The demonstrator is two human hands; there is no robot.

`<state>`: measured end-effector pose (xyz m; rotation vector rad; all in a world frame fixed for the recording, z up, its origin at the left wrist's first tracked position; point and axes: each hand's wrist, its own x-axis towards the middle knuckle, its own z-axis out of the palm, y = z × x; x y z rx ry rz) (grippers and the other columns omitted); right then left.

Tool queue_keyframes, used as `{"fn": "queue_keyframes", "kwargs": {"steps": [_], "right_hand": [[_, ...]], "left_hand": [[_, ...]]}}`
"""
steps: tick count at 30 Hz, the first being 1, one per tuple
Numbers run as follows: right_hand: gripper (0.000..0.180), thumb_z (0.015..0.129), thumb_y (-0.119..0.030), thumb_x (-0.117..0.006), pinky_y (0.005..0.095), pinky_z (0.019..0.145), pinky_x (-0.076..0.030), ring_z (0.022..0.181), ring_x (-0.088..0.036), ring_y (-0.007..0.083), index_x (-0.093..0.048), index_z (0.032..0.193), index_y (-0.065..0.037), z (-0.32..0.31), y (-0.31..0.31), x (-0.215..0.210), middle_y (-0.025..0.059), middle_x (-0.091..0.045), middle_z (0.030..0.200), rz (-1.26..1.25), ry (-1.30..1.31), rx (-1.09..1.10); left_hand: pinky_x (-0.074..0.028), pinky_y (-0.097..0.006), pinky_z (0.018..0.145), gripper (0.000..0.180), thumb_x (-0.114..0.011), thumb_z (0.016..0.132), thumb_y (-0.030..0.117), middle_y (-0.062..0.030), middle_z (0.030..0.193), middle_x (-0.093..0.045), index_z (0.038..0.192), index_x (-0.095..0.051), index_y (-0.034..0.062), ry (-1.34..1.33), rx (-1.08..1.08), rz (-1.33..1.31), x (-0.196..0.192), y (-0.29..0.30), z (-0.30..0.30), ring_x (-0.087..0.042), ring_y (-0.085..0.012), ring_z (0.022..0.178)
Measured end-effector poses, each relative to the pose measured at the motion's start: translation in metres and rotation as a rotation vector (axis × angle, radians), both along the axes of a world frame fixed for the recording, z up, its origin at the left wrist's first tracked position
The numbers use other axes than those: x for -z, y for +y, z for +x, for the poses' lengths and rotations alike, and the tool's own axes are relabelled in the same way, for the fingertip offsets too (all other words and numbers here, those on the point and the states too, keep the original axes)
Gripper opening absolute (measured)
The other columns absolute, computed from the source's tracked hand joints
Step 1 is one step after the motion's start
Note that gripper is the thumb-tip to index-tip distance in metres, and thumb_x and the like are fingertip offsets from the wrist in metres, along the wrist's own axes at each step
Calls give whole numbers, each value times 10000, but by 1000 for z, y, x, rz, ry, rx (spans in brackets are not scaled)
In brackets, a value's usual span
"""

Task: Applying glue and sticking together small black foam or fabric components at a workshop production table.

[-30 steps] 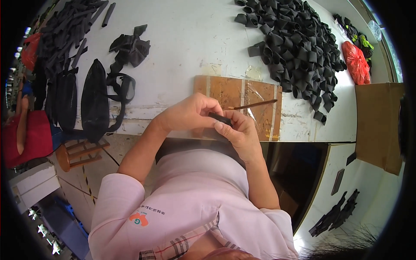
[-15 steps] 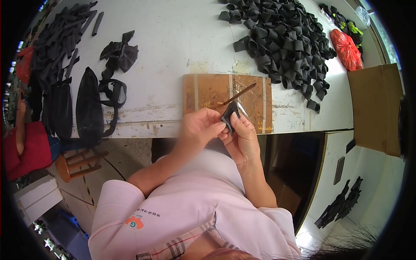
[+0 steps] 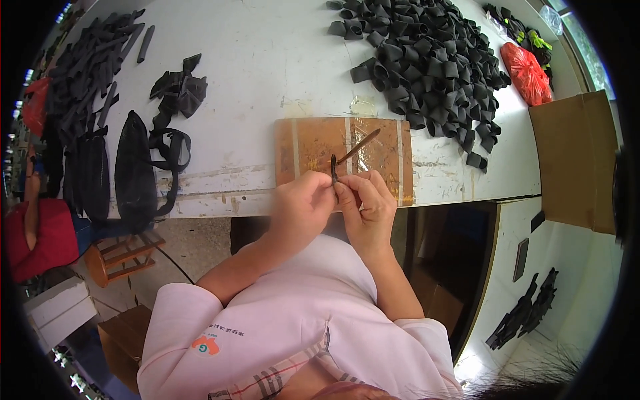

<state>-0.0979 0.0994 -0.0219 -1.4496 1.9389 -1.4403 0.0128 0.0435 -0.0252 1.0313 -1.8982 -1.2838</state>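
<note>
A small black fabric piece [image 3: 334,167], seen nearly edge-on, stands up between my two hands at the front edge of the table. My left hand [image 3: 303,205] is closed, its fingertips pinching the piece from the left. From the other side my right hand [image 3: 368,207] grips its lower end between thumb and bent fingers. A thin brown stick [image 3: 360,145] slants up and right from beside the fabric; whether it rests on the board or is held, I cannot tell. Beneath lies a brown board [image 3: 302,141] with strips of tape.
Many short black fabric loops [image 3: 433,70] are heaped at the back right. Black strips [image 3: 87,73] and black mesh pouches [image 3: 135,167] lie on the left. Right of the table stand a red plastic bag [image 3: 525,73] and a cardboard box [image 3: 577,160]. Another person's red garment [image 3: 43,233] shows far left.
The fabric piece has turned from showing its broad face to edge-on and moved slightly left. My right hand has turned over and my hands are closer together. The view has shifted slightly.
</note>
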Motion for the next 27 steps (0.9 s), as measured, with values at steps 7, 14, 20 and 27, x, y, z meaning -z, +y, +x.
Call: {"fn": "queue_keyframes", "kwargs": {"steps": [7, 14, 20, 27], "right_hand": [[139, 660, 20, -607, 332, 520, -433, 591, -522, 267, -540, 780, -5, 2, -12, 16, 117, -502, 712, -50, 379, 48], [27, 771, -3, -580, 192, 478, -358, 554, -443, 53, -583, 749, 13, -10, -9, 0, -8, -521, 678, 66, -966, -56], [130, 789, -114, -596, 175, 445, -273, 544, -385, 48, -531, 709, -34, -13, -6, -3, -21, -458, 625, -9, -1832, -348], [262, 855, -244, -551, 170, 491, -275, 566, -328, 20, -501, 689, -48, -48, -32, -71, -68, -420, 615, 27, -785, -306]], "left_hand": [[-428, -256, 444, 69, -577, 739, -4, -78, 692, -595, 792, -542, 22, 148, -210, 58, -1, -2, -5, -558, -128, 542], [-224, -140, 345, 219, -523, 692, -59, -42, 757, -525, 903, -493, -5, 813, 195, 1115, -9, -31, 3, -274, 2, 420], [-276, -152, 359, 162, -494, 717, -85, -63, 769, -549, 862, -500, -14, 402, -89, 325, -23, -12, -16, -381, -3, 462], [-287, -174, 353, 184, -469, 709, -64, -59, 765, -551, 877, -491, 8, 780, 329, 1035, -73, -57, -14, -375, -22, 420]]}}
